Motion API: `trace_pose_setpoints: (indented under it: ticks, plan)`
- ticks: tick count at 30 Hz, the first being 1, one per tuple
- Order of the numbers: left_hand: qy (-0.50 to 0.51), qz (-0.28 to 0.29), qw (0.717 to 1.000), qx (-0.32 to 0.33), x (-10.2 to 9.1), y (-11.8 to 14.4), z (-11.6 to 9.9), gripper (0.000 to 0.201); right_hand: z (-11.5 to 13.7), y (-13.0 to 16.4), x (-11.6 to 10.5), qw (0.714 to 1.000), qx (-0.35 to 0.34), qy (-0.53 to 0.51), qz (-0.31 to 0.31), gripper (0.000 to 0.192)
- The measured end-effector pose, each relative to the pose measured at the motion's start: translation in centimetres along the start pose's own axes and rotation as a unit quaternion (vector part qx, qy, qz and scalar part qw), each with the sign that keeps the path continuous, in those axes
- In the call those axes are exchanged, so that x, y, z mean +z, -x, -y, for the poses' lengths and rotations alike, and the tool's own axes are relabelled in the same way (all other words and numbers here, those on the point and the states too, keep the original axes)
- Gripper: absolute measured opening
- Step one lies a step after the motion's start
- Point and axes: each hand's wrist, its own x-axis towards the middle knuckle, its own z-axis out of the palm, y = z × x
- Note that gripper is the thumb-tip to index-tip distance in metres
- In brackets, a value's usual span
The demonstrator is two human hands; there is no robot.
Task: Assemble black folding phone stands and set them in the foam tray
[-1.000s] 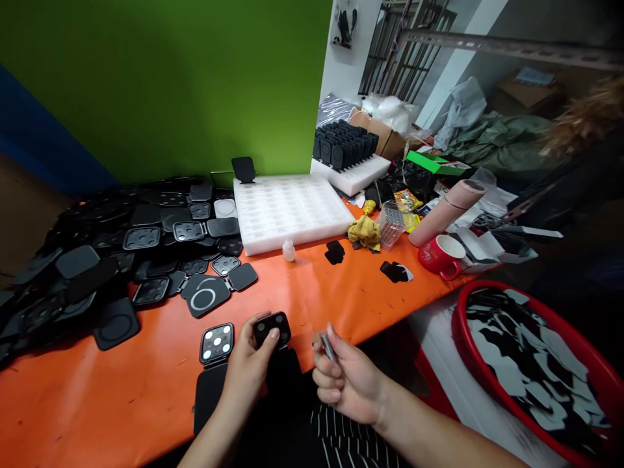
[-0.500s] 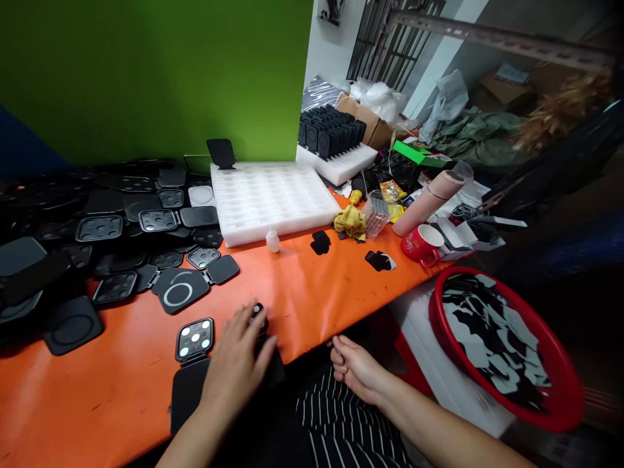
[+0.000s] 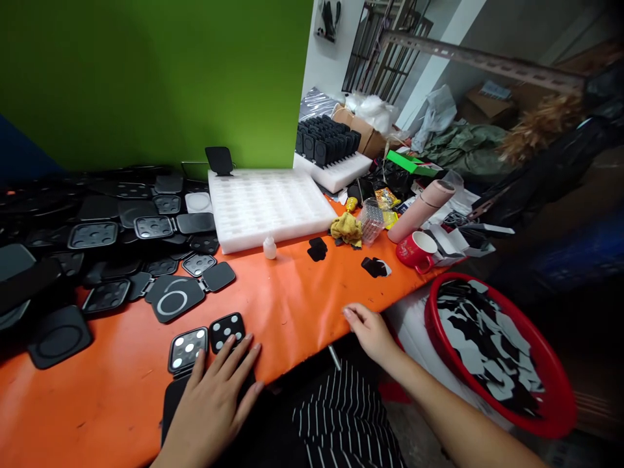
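Observation:
My left hand (image 3: 212, 393) lies palm down at the table's front edge with its fingers spread. It covers part of a hinged black folding piece; that piece's dotted square panel (image 3: 227, 331) shows past the fingertips. To its left lies a second hinged piece, with white dots on its panel (image 3: 188, 349); the hand partly hides its lower flap. My right hand (image 3: 371, 333) hovers by the table edge, fingers curled and thumb against the index finger. Anything inside that pinch is hidden or too small to make out. Two small stacks of black cut sheets (image 3: 317, 249) lie beyond.
Many black folding pieces (image 3: 92, 235) are piled at left. A white foam tray (image 3: 273, 207) and a small dropper bottle (image 3: 270, 247) stand ahead. At right are a yellow cloth (image 3: 346, 229), pink bottle (image 3: 422, 211), red mug (image 3: 416, 251) and a red basin (image 3: 560, 390) of black and white scraps.
My right hand has risen from below the table edge and moved slightly right. My left hand has shifted down and left, and the dotted panel beyond its fingers now shows more fully.

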Motion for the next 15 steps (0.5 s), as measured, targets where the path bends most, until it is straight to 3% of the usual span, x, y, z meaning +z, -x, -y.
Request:
trace_pose_setpoints:
  ticks: [5, 9, 12, 15]
  plan:
    - [-0.020, -0.016, 0.999, 0.038, 0.5, 0.6, 0.0, 0.069, 4.6, -6.9, 4.8, 0.992, -0.122, -0.021, -0.033, 0.019]
    - [-0.036, -0.029, 0.998, 0.036, 0.5, 0.7, 0.4, 0.067, 7.8, -11.1, 8.0, 0.986, -0.160, -0.027, -0.033, 0.020]
    - [-0.038, -0.025, 0.999, 0.029, 0.4, 0.7, 1.1, 0.066, 8.1, -10.9, 8.8, 0.984, -0.176, -0.013, -0.006, 0.019]
    - [-0.023, -0.017, 0.999, 0.028, 0.4, 0.6, 1.8, 0.067, 6.4, -8.6, 7.9, 0.982, -0.180, 0.057, 0.011, 0.021]
